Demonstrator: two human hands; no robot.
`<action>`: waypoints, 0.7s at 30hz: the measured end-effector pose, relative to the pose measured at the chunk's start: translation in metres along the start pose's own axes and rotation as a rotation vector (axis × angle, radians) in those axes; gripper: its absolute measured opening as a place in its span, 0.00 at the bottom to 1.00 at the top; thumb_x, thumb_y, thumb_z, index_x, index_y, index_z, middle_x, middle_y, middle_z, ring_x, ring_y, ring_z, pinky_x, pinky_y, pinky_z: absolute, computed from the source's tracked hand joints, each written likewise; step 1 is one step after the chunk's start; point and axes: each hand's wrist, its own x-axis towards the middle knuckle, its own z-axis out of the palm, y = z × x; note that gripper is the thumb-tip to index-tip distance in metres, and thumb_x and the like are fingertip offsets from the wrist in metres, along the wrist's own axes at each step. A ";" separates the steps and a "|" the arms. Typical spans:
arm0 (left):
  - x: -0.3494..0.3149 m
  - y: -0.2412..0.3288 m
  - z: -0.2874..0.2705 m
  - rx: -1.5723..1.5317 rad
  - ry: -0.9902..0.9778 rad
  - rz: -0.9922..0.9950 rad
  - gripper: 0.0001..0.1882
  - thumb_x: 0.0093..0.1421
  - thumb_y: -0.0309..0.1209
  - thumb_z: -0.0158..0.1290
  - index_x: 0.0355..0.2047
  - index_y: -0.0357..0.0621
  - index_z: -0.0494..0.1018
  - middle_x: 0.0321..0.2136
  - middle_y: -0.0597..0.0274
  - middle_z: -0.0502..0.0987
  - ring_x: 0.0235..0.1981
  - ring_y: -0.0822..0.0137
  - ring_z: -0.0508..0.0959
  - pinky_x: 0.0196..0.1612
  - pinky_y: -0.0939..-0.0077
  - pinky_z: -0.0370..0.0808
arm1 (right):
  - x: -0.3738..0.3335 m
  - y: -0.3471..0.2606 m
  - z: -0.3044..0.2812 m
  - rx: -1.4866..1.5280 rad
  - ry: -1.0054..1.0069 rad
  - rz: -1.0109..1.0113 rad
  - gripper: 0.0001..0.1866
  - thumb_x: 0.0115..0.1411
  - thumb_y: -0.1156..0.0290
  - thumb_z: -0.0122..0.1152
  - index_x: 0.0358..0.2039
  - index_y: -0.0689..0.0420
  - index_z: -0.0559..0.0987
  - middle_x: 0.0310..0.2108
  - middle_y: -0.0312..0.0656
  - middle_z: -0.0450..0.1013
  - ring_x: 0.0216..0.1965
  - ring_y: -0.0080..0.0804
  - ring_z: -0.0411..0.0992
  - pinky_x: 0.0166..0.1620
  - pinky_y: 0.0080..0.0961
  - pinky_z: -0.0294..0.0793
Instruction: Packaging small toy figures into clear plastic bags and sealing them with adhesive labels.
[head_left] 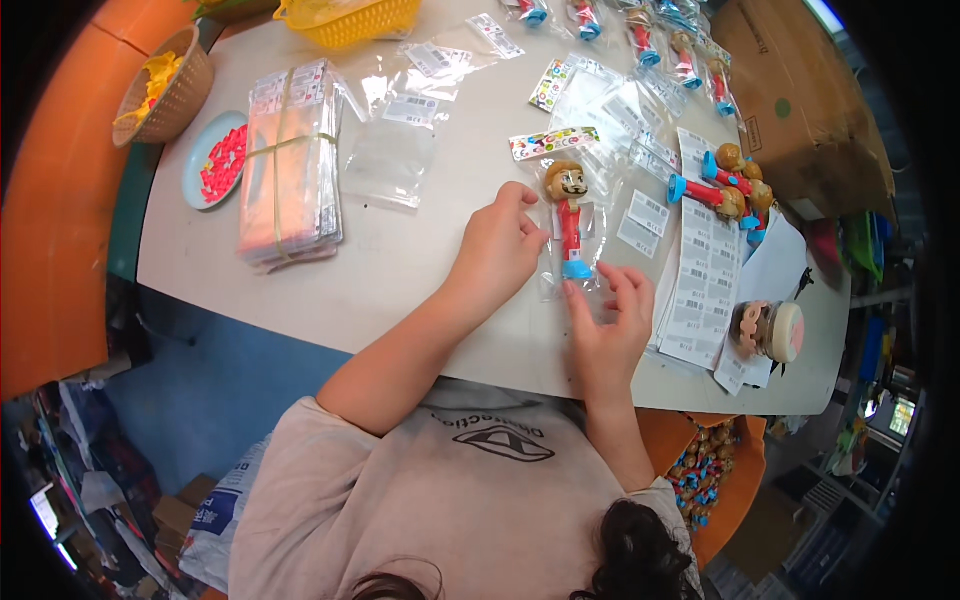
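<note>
A toy figure [570,215] with a brown-haired head, red body and blue base lies inside a clear plastic bag [590,235] on the white table [400,260]. My left hand [497,245] rests on the bag's left edge beside the figure, fingers curled. My right hand [608,325] presses its fingertips on the bag's lower end, just below the blue base. A colourful paper strip [553,142] lies just beyond the figure's head.
A banded stack of clear bags [290,165] lies at left, with a blue plate of red pieces [215,160] and a wicker basket [165,85]. Sheets of barcode labels [705,270], loose figures [730,190], bagged figures [660,40], a cardboard box [810,110] and a tape roll [770,330] sit at right.
</note>
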 end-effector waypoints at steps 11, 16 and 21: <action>-0.003 -0.002 0.003 -0.102 -0.030 0.042 0.16 0.58 0.20 0.52 0.45 0.37 0.63 0.24 0.61 0.74 0.24 0.73 0.77 0.28 0.81 0.74 | 0.011 0.002 0.010 -0.151 -0.042 -0.148 0.17 0.50 0.72 0.68 0.40 0.62 0.76 0.39 0.46 0.72 0.41 0.44 0.69 0.44 0.34 0.69; -0.004 0.005 0.002 -0.195 0.027 0.059 0.12 0.55 0.19 0.51 0.40 0.36 0.66 0.24 0.55 0.76 0.26 0.63 0.78 0.30 0.72 0.74 | 0.014 -0.002 0.006 -0.137 0.078 -0.172 0.16 0.48 0.73 0.69 0.38 0.61 0.77 0.37 0.46 0.71 0.40 0.43 0.69 0.43 0.34 0.69; -0.005 0.005 -0.003 -0.157 0.048 0.126 0.07 0.55 0.20 0.51 0.35 0.33 0.73 0.26 0.55 0.76 0.26 0.66 0.78 0.33 0.75 0.75 | 0.019 -0.003 0.002 -0.157 0.066 -0.261 0.16 0.46 0.74 0.71 0.36 0.62 0.77 0.36 0.45 0.70 0.40 0.42 0.69 0.42 0.33 0.70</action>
